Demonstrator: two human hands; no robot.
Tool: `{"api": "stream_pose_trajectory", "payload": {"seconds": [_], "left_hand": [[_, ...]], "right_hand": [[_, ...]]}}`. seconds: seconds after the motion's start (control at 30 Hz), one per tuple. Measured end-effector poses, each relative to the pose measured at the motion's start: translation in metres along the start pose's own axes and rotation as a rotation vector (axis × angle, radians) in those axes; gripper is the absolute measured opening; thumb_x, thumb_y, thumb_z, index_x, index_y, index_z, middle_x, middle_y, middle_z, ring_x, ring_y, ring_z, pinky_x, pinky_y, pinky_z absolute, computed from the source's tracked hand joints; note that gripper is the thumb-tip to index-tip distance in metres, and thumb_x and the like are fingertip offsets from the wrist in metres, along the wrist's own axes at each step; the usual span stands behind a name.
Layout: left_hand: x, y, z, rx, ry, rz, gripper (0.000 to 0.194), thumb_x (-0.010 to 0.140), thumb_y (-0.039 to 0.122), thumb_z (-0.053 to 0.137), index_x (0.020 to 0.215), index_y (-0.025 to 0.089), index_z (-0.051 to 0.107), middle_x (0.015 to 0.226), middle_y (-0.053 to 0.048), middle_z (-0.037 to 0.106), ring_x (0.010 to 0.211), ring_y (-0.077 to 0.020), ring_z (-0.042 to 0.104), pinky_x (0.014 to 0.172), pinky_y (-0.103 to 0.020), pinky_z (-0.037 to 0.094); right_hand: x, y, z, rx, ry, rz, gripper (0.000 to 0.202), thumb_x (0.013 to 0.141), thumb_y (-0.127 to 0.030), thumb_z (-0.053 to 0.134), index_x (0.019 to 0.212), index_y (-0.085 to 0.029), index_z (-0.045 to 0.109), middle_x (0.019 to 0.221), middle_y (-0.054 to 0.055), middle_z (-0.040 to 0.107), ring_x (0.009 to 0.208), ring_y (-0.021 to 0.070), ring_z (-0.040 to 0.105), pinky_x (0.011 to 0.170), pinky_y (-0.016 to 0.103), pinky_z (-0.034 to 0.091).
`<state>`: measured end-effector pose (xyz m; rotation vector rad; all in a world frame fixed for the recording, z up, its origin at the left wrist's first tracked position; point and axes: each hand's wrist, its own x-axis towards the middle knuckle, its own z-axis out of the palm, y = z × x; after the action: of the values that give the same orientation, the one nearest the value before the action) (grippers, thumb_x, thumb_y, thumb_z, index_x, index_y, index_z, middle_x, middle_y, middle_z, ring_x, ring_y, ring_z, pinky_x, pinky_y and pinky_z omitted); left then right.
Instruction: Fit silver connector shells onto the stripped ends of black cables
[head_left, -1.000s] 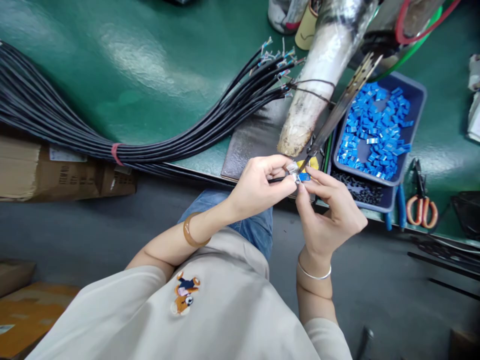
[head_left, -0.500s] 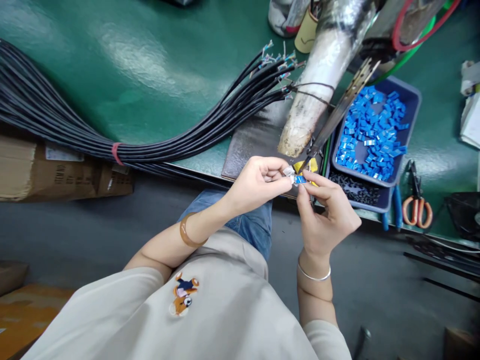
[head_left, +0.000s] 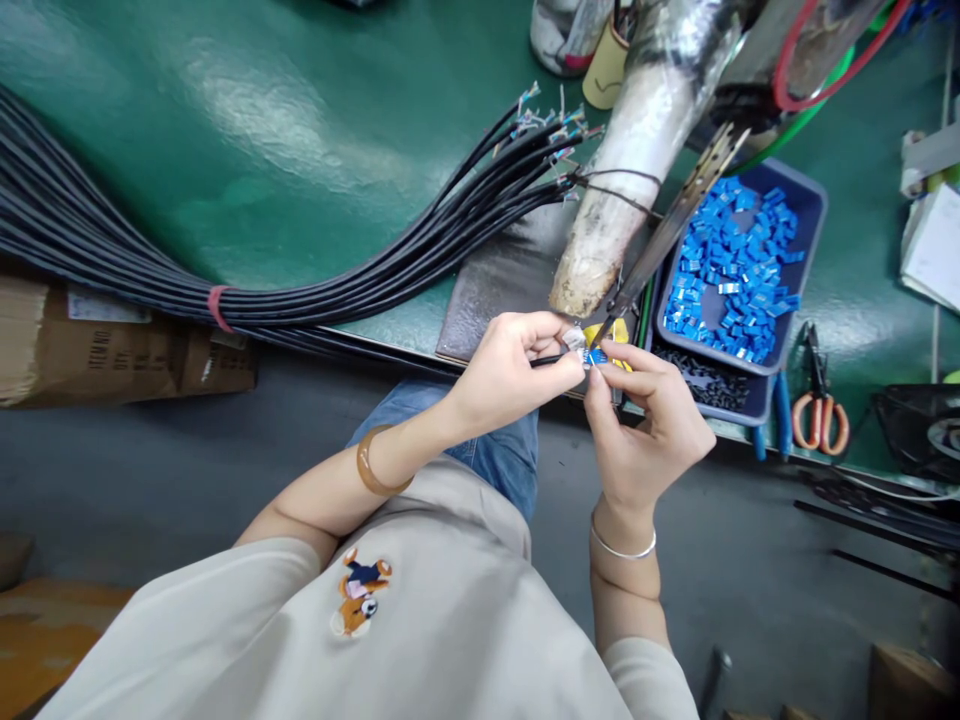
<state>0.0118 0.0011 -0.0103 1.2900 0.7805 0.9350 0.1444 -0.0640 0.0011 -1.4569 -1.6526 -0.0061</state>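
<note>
Near the bench edge, my left hand (head_left: 511,368) pinches the end of a black cable (head_left: 546,361), its fingers closed. My right hand (head_left: 646,410) meets it from the right, thumb and fingers closed round a small blue connector (head_left: 596,356) at the cable's end. The fine wires between the fingertips are too small to tell apart. Just beyond the fingertips lies something yellow (head_left: 619,335), with the tip of a long metal tool (head_left: 667,235) above it. A wrapped white post (head_left: 626,180) slants over the dark plate (head_left: 491,285).
A bundle of black cables (head_left: 315,305) with stripped ends crosses the green bench (head_left: 300,130). On the right are a tray of blue connectors (head_left: 808,225), a tray of small black parts (head_left: 757,400), orange-handled pliers (head_left: 820,420) and papers (head_left: 934,245). Cardboard boxes (head_left: 127,350) stand at left.
The whole view has shifted slightly, so the bench items appear a little further left. Both hands stay together at the connector, and more black cable shows by my left fingers.
</note>
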Motion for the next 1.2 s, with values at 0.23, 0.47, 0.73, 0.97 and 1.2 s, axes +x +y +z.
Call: {"api": "stream_pose_trajectory", "payload": {"seconds": [0.23,0.47,0.73,0.97,1.2], "left_hand": [[0.001,0.000,-0.001,-0.041,-0.027,-0.039,0.010,0.076,0.014,0.056,0.067,0.014,0.052,0.056,0.007,0.029,0.051,-0.0037,0.024,0.048,-0.020,0.020],[-0.002,0.004,-0.005,-0.082,-0.124,-0.159,0.010,0.076,0.017,0.056,0.068,0.012,0.055,0.056,0.006,0.036,0.051,-0.0029,0.028,0.048,-0.019,0.023],[-0.009,0.004,-0.008,-0.035,-0.197,-0.141,0.008,0.077,0.016,0.055,0.071,0.012,0.056,0.058,0.005,0.038,0.053,-0.0036,0.032,0.049,-0.018,0.025],[-0.012,0.000,-0.006,0.051,-0.165,-0.064,0.009,0.078,0.016,0.053,0.070,0.013,0.053,0.058,0.006,0.035,0.053,-0.0040,0.029,0.050,-0.018,0.024],[-0.017,-0.006,-0.004,0.160,-0.115,0.034,0.008,0.079,0.015,0.052,0.072,0.013,0.055,0.058,0.005,0.039,0.055,-0.0048,0.033,0.054,-0.019,0.030]], "right_hand": [[0.001,-0.001,0.000,0.052,-0.003,0.030,0.016,0.077,-0.008,0.069,0.085,-0.021,0.065,0.093,0.001,0.073,0.093,0.0161,0.071,0.076,0.028,0.059],[0.002,0.002,-0.009,0.072,-0.040,0.122,0.011,0.078,-0.011,0.069,0.086,-0.019,0.067,0.097,0.003,0.071,0.087,0.0149,0.069,0.068,0.026,0.056],[0.003,0.003,-0.019,-0.072,-0.164,-0.069,0.017,0.080,-0.012,0.070,0.091,-0.023,0.067,0.083,-0.001,0.063,0.075,0.0088,0.061,0.066,0.022,0.049],[0.002,0.005,-0.015,-0.101,-0.242,-0.124,0.013,0.083,-0.011,0.065,0.090,-0.020,0.059,0.085,0.000,0.061,0.079,0.0095,0.060,0.067,0.021,0.048],[-0.002,0.002,-0.011,-0.119,-0.318,-0.014,0.006,0.089,-0.016,0.057,0.087,-0.019,0.052,0.083,0.001,0.057,0.078,0.0112,0.058,0.066,0.023,0.049]]}}
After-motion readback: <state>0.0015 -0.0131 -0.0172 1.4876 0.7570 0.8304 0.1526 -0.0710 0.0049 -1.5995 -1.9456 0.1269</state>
